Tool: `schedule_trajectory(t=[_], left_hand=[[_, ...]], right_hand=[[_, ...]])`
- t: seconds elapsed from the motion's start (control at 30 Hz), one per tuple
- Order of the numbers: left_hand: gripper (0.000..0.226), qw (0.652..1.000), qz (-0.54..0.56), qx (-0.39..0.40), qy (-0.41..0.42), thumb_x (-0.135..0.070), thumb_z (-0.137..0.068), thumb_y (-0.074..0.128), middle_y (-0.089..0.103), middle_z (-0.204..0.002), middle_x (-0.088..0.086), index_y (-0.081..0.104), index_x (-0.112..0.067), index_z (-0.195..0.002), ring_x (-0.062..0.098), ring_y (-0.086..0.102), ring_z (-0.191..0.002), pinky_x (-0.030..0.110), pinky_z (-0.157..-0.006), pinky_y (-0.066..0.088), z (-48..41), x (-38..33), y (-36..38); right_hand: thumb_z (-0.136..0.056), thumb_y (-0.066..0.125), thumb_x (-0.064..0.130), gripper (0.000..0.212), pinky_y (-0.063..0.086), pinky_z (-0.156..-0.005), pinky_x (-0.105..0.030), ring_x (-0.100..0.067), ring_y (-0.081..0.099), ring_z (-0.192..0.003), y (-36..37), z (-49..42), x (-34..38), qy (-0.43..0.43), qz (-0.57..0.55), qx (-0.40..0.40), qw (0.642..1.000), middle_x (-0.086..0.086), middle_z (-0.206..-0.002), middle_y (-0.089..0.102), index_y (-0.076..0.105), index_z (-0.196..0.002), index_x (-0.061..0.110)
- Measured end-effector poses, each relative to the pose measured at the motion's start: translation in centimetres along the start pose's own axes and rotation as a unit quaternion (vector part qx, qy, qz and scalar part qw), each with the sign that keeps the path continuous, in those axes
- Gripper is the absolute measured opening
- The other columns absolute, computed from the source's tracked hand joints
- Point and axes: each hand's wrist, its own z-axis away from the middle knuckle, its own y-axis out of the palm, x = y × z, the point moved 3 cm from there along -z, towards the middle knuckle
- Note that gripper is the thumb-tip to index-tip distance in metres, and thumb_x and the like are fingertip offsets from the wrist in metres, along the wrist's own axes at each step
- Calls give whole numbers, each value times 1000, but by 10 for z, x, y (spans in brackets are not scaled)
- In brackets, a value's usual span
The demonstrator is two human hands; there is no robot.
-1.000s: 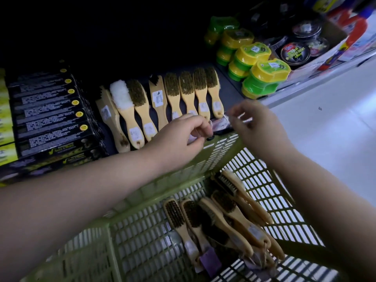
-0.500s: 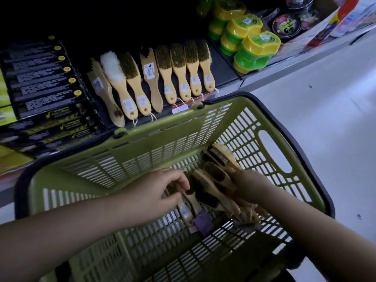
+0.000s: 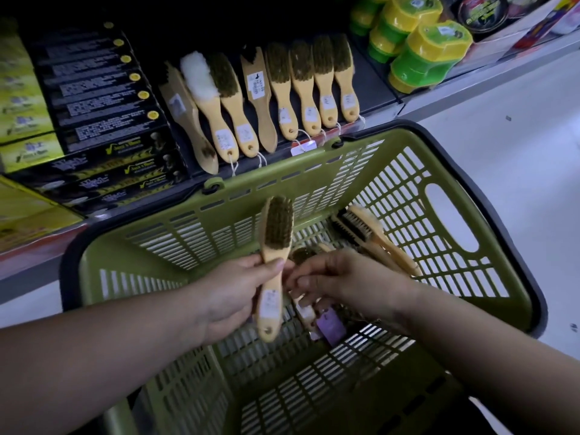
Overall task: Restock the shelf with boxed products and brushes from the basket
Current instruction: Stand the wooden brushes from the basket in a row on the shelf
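A green slatted basket [image 3: 314, 171] stands in front of the shelf. My left hand [image 3: 226, 296] grips a wooden-handled brush [image 3: 276, 243] by its handle and holds it upright over the basket, bristles facing me. My right hand [image 3: 342, 281] is just to its right, low inside the basket, fingers bent over the other brushes [image 3: 373, 237] lying there; whether it grips one is hidden. A row of wooden brushes [image 3: 301, 89] lies on the shelf, handles toward me. Black boxed products [image 3: 100, 98] are stacked to their left.
Green-and-yellow plastic containers [image 3: 426, 54] and round tins [image 3: 483, 11] sit at the shelf's right end. Yellow boxes [image 3: 22, 98] stand at the far left. Pale floor [image 3: 508, 146] lies to the right of the basket. A purple tag [image 3: 329, 324] rests in the basket bottom.
Both hands dropped from the shelf edge into the basket. My left hand then took a brush and lifted it upright. My right hand stayed among the brushes.
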Motion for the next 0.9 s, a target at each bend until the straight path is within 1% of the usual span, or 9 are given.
schedule_trajectory(t=[0.07, 0.13, 0.23, 0.4, 0.47, 0.57, 0.67, 0.77, 0.9], left_hand=[[19, 1000, 19, -15, 7, -15, -94, 47, 72, -95, 12, 63, -6, -100, 22, 67, -91, 35, -83, 51, -2, -1, -6], [20, 999, 42, -5, 2, -15, -95, 46, 74, -86, 9, 61, -4, -102, 18, 71, -76, 32, -73, 57, 0, -1, -6], [20, 999, 40, 3, -2, -15, -97, 42, 70, -68, 5, 59, -5, -102, 14, 66, -59, 31, -66, 55, 1, 2, -3], [21, 1000, 16, -8, 3, -15, -97, 41, 53, -61, 2, 58, -6, -107, 14, 51, -56, 32, -56, 48, 2, 1, -3], [23, 1000, 22, -9, 3, -14, -98, 40, 51, -63, 3, 57, -4, -108, 14, 50, -56, 29, -56, 47, 3, 2, -3], [28, 999, 41, -3, -4, -21, -97, 41, 54, -60, 3, 57, -2, -110, 14, 53, -55, 29, -60, 46, 3, 2, -2], [47, 999, 20, 27, -17, -40, -87, 48, 63, -71, 7, 55, -4, -117, 19, 60, -69, 32, -73, 48, 1, 3, -2], [53, 995, -5, 99, -12, -40, -76, 58, 68, -104, 16, 55, -13, -121, 27, 66, -87, 37, -69, 54, 3, 6, 3], [48, 997, -28, 76, -3, -23, -64, 67, 71, -93, 17, 60, -9, -110, 28, 67, -80, 43, -73, 53, 1, 10, 1]], right_hand=[[-92, 55, 23, 13, 51, -66, -18, -8, 64, -77, -28, -6, -9, 46, 217, -65, 973, 2, -87, 68, 66, -97, 17], [-91, 55, 33, 22, 49, -73, -24, -14, 61, -87, -50, -14, -27, 120, 461, -114, 872, 0, -96, 65, 63, -106, 19], [-86, 60, 39, 40, 44, -83, -28, -20, 56, -105, -47, -25, -59, 202, 555, -65, 804, -4, -113, 60, 55, -119, 17], [-85, 62, 34, 35, 49, -88, -31, -20, 58, -101, -54, -32, -68, 213, 533, -55, 817, -5, -111, 62, 57, -114, 16], [-91, 54, 28, 22, 50, -87, -32, -17, 59, -95, -63, -25, -59, 175, 457, -83, 868, -4, -105, 63, 60, -108, 15], [-96, 47, 24, 18, 52, -58, -27, -13, 63, -66, -50, 0, -38, 124, -1, -110, 986, -6, -80, 65, 61, -98, 13], [-92, 49, 19, 15, 51, -49, -25, -17, 63, -61, -9, 16, -22, 116, -295, -14, 948, -9, -71, 66, 58, -99, 8], [-95, 48, 17, 12, 53, -59, -24, -17, 66, -71, 25, 16, -13, 68, -253, 31, 965, -4, -78, 68, 58, -101, 13], [-94, 50, 18, 5, 50, -55, -17, -6, 62, -58, 39, 12, -7, 0, -83, 71, 994, 1, -74, 64, 54, -95, 15]])
